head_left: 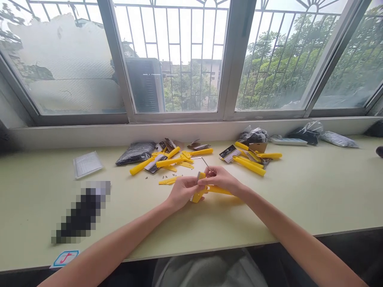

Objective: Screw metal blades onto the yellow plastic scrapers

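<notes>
Near the middle of the table, my left hand point(183, 192) is closed around the head of a yellow scraper point(198, 197). The scraper's yellow handle points right, passing beneath my right hand point(222, 178). My right fingers are pinched together by the scraper head, and a thin bent metal rod, like a hex key point(205, 163), sticks up from them. Its lower end is hidden by the fingers. Just left of my left hand lies a flat yellow scraper part point(167, 181), with several small screws point(164, 176) scattered behind it.
Behind my hands lie yellow scrapers with card labels point(170, 161); more scrapers point(249, 163) lie to the right. A black plastic package point(135, 153) and a clear packet point(87, 164) are at left. Bagged items point(253, 135) line the windowsill point(179, 130). A blurred dark object point(82, 213) lies front left.
</notes>
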The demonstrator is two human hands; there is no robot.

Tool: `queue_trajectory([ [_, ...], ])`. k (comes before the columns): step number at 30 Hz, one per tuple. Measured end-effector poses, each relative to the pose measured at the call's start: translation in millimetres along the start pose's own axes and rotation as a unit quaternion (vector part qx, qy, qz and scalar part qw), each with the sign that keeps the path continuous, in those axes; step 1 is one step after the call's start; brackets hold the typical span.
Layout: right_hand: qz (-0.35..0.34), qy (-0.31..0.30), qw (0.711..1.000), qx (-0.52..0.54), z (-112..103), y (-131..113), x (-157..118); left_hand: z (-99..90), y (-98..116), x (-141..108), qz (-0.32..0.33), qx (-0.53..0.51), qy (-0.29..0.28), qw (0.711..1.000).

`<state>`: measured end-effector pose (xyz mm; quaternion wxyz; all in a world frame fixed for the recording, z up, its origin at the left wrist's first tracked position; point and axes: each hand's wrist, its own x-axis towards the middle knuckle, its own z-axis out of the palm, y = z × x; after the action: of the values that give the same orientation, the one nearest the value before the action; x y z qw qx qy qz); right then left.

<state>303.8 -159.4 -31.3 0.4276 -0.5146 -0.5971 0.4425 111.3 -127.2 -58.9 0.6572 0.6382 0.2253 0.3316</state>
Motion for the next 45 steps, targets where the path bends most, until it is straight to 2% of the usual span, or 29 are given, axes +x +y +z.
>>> queue_trajectory([
  [3, 0.012, -0.01, 0.999, -0.051, -5, -3, 1, -0.2, -2, 2, -0.04, -0.024, 0.0, 0.999],
  [5, 0.002, 0.008, 0.997, -0.078, -9, -3, 2, -1.6, -3, 4, -0.066, -0.039, 0.005, 0.997],
  [7, -0.038, 0.062, 0.992, -0.099, -15, -1, 3, -3.6, -6, 7, -0.086, -0.046, 0.021, 0.995],
  [10, -0.135, 0.178, 0.965, -0.138, -26, 3, 0, -6.1, -8, 9, -0.102, -0.053, 0.051, 0.992],
  [12, -0.172, 0.213, 0.953, -0.13, -31, 5, -3, -6.7, -9, 10, -0.104, -0.057, 0.066, 0.991],
  [18, -0.184, 0.235, 0.954, 0.017, -24, 4, -8, -5.9, -8, 10, -0.102, -0.061, 0.091, 0.989],
  [22, -0.178, 0.174, 0.964, 0.093, -16, -1, -6, -5.9, -7, 10, -0.104, -0.057, 0.091, 0.989],
  [24, -0.183, 0.169, 0.96, 0.126, -14, -3, -7, -6.1, -8, 10, -0.103, -0.056, 0.089, 0.989],
  [30, -0.233, 0.223, 0.941, 0.106, -15, -7, -11, -5.6, -8, 10, -0.101, -0.051, 0.085, 0.99],
  [33, -0.245, 0.225, 0.935, 0.122, -15, -7, -12, -5.1, -7, 10, -0.101, -0.051, 0.083, 0.99],
  [35, -0.262, 0.238, 0.931, 0.094, -13, -6, -13, -5.0, -7, 10, -0.103, -0.05, 0.083, 0.99],
  [39, -0.304, 0.29, 0.906, -0.048, -4, -1, -17, -4.5, -6, 9, -0.106, -0.044, 0.082, 0.99],
  [42, -0.348, 0.277, 0.885, -0.138, 6, 1, -18, -3.9, -4, 9, -0.108, -0.049, 0.084, 0.989],
  [45, -0.378, 0.26, 0.87, -0.18, 12, 1, -16, -2.9, -3, 8, -0.11, -0.052, 0.081, 0.989],
])
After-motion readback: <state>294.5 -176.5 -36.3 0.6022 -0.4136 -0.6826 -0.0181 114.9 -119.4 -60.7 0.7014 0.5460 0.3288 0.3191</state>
